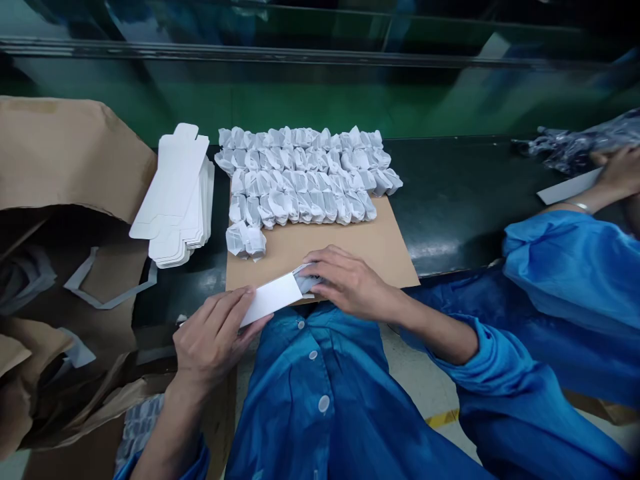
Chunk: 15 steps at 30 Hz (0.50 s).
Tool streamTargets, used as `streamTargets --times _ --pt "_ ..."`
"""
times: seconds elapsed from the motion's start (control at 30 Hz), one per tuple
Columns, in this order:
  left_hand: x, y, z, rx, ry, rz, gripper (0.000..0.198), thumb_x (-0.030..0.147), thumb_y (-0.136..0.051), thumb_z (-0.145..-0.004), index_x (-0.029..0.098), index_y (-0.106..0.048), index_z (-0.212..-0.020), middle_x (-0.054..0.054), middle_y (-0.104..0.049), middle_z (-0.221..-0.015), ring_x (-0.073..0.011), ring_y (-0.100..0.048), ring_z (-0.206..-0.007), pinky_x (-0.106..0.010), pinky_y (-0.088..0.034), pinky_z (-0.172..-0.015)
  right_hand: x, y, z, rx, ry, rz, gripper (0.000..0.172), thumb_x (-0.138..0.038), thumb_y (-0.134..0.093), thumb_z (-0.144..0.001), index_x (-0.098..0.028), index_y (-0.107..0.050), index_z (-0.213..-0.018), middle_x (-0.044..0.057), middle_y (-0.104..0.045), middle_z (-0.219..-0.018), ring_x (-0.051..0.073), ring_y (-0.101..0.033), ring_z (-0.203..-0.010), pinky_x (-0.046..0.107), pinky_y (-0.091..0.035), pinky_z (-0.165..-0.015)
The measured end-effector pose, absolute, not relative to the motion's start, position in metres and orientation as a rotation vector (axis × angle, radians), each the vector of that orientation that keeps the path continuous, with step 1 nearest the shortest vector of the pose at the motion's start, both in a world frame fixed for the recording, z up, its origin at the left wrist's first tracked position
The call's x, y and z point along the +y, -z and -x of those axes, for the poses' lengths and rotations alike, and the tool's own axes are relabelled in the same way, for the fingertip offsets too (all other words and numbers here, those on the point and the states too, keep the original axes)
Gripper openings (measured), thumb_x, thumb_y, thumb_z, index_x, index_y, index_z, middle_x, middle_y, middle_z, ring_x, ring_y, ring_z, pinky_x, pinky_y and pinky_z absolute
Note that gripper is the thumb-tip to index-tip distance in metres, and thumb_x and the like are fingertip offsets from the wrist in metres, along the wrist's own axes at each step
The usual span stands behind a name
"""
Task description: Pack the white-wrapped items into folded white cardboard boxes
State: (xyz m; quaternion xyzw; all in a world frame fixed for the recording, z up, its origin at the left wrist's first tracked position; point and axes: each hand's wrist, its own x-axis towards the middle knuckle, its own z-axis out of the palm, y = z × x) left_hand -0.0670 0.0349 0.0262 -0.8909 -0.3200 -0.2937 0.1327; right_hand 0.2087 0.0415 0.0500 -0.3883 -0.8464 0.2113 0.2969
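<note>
My left hand (213, 330) is closed round a narrow white carton (275, 299), tilted up to the right in front of my waist. At the carton's upper right end is my right hand (350, 280), its fingers bent and closed on a greyish wrapped piece (307, 283) that sits partly inside the opening. My fingers cover much of that piece. Just beyond, several rows of paper-wrapped pieces (305, 180) stand on a brown cardboard sheet (345, 247). Two wrapped pieces (246, 240) sit in front of the rows at the left.
A stack of flat white cartons (175, 197) lies left of the cardboard sheet. Farther left is a big open cardboard box (65, 153) with paper scraps. On the dark table (445, 193), at right, another person's hand (620, 175) is by a white carton (570, 187) and clear plastic bags (575, 143).
</note>
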Motion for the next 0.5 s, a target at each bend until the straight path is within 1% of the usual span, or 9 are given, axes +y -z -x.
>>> streamTargets --times 0.07,0.13,0.2,0.23,0.3,0.37,0.4,0.43,0.5 --pt "0.036 -0.027 0.068 -0.935 0.887 2.589 0.049 0.025 -0.083 -0.071 0.008 -0.062 -0.112 -0.014 -0.075 -0.094 -0.0232 -0.070 -0.081 -0.031 -0.053 -0.074 0.034 -0.052 -0.201 -2.242 -0.541 1.025 0.023 -0.016 -0.051 -0.096 -0.013 -0.060 -0.117 0.017 -0.061 -0.124 0.025 -0.056 -0.120 0.045 -0.050 -0.101" --pt "0.036 -0.027 0.067 -0.951 0.936 2.579 0.049 0.025 -0.082 -0.072 0.009 -0.062 -0.113 -0.014 -0.074 -0.093 -0.0236 -0.070 -0.081 -0.032 -0.054 -0.075 0.023 -0.057 -0.192 -2.181 -0.671 1.018 0.034 -0.012 -0.048 -0.095 -0.014 -0.054 -0.129 0.018 -0.050 -0.140 0.025 -0.049 -0.131 0.044 -0.048 -0.105" --pt "0.034 -0.026 0.059 -0.982 0.970 2.555 0.049 0.026 -0.081 -0.073 0.010 -0.061 -0.115 -0.015 -0.074 -0.094 -0.0238 -0.070 -0.082 -0.032 -0.054 -0.075 0.013 -0.060 -0.182 -1.993 -0.855 1.067 0.047 -0.011 -0.048 -0.094 -0.019 -0.044 -0.140 0.016 -0.040 -0.149 0.022 -0.051 -0.130 0.038 -0.051 -0.103" --pt "0.031 -0.026 0.052 -1.008 0.977 2.542 0.048 0.028 -0.079 -0.075 0.010 -0.061 -0.115 -0.015 -0.075 -0.094 -0.0239 -0.070 -0.083 -0.032 -0.053 -0.075 0.009 -0.061 -0.177 -1.879 -0.901 1.120 0.051 -0.012 -0.051 -0.093 -0.022 -0.042 -0.142 0.014 -0.040 -0.149 0.021 -0.054 -0.127 0.036 -0.054 -0.100" --pt "0.026 -0.025 0.031 -1.085 0.986 2.518 0.042 0.031 -0.075 -0.079 0.013 -0.062 -0.114 -0.014 -0.075 -0.095 -0.0241 -0.071 -0.084 -0.033 -0.053 -0.075 0.006 -0.060 -0.170 -1.705 -0.826 1.263 0.048 -0.015 -0.058 -0.090 -0.023 -0.049 -0.136 0.013 -0.048 -0.142 0.022 -0.057 -0.123 0.039 -0.054 -0.099" --pt "0.026 -0.028 0.008 -1.146 1.026 2.517 0.036 0.034 -0.070 -0.084 0.016 -0.063 -0.114 -0.013 -0.075 -0.096 -0.0241 -0.071 -0.085 -0.033 -0.052 -0.076 0.011 -0.059 -0.173 -1.643 -0.669 1.354 0.037 -0.017 -0.063 -0.087 -0.022 -0.060 -0.124 0.012 -0.056 -0.134 0.026 -0.056 -0.125 0.045 -0.051 -0.103" --pt "0.028 -0.031 -0.002 -1.153 1.057 2.536 0.036 0.037 -0.067 -0.086 0.017 -0.063 -0.115 -0.012 -0.075 -0.098 -0.0239 -0.071 -0.087 -0.034 -0.051 -0.078 0.017 -0.060 -0.181 -1.627 -0.633 1.368 0.032 -0.019 -0.064 -0.087 -0.022 -0.064 -0.118 0.011 -0.060 -0.129 0.028 -0.057 -0.123 0.047 -0.052 -0.101" --pt "0.033 -0.036 -0.008 -1.159 1.078 2.561 0.041 0.041 -0.066 -0.086 0.018 -0.062 -0.119 -0.012 -0.074 -0.102 -0.0242 -0.070 -0.092 -0.034 -0.051 -0.081 0.023 -0.063 -0.194 -1.600 -0.619 1.379 0.028 -0.020 -0.065 -0.087 -0.023 -0.067 -0.114 0.010 -0.064 -0.124 0.028 -0.061 -0.118 0.047 -0.054 -0.096" --pt "0.051 -0.049 -0.007 -1.220 1.116 2.554 0.056 0.051 -0.063 -0.086 0.019 -0.056 -0.130 -0.013 -0.071 -0.114 -0.0255 -0.067 -0.102 -0.036 -0.050 -0.089 0.040 -0.075 -0.233 -1.545 -0.659 1.420 0.022 -0.024 -0.069 -0.086 -0.023 -0.072 -0.107 0.010 -0.071 -0.113 0.027 -0.069 -0.099 0.041 -0.059 -0.077"
